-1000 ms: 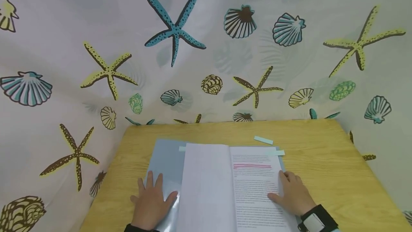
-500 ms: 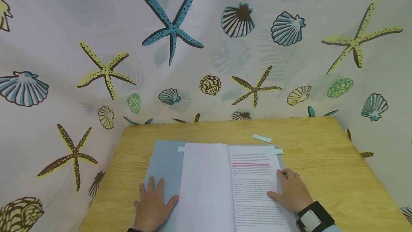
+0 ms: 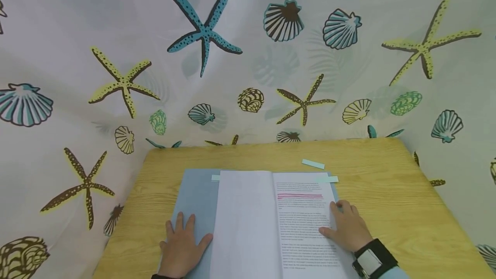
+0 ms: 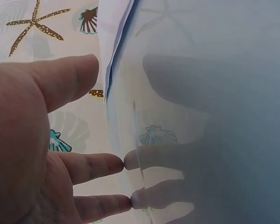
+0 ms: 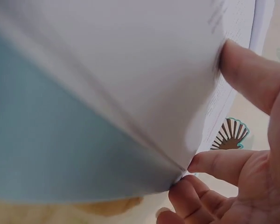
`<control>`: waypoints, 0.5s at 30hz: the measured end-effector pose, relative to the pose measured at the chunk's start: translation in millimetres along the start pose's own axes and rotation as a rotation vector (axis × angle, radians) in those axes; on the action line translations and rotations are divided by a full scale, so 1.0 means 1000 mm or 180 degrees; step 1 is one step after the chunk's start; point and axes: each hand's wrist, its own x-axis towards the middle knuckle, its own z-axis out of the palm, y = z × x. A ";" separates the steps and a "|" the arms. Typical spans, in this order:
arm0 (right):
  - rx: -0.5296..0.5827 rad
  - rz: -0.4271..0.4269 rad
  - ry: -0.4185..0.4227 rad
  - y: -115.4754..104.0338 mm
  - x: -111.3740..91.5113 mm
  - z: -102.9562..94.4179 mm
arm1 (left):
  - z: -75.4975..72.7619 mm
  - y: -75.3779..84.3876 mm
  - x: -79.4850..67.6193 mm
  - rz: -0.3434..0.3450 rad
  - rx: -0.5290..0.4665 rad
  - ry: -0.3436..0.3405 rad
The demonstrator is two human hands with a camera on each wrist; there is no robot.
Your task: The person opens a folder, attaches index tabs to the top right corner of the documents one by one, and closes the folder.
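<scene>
An open book lies flat, its blue-grey cover (image 3: 199, 193) showing beyond the pages on the left. The left page (image 3: 246, 223) is blank; the right page (image 3: 308, 227) carries printed text with pink lines near the top. My left hand (image 3: 182, 249) rests spread on the cover, left of the blank page. In the left wrist view its fingertips (image 4: 123, 199) meet their reflection on the glossy cover. My right hand (image 3: 346, 227) rests at the right page's outer edge. In the right wrist view the thumb (image 5: 252, 74) touches the page while the other fingers rest against the book's edge.
A pale mint sticky tab (image 3: 328, 179) juts from the right page's top corner, and another tab (image 3: 215, 178) sits at the left page's edge. A loose mint strip (image 3: 313, 164) lies on the wooden table (image 3: 391, 184) behind the book. Shell-patterned cloth (image 3: 232, 63) hangs around the table.
My left hand has slid slightly down the cover. The right hand stays at the page edge. The head view has shifted slightly.
</scene>
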 end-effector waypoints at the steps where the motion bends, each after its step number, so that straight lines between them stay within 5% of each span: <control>1: 0.0023 0.0008 -0.0018 0.000 0.000 0.000 | 0.000 0.000 0.000 0.0001 0.0004 0.0000; 15: 0.0083 0.0030 -0.0196 -0.005 0.003 -0.007 | 0.001 -0.001 0.001 -0.0069 -0.0039 -0.0058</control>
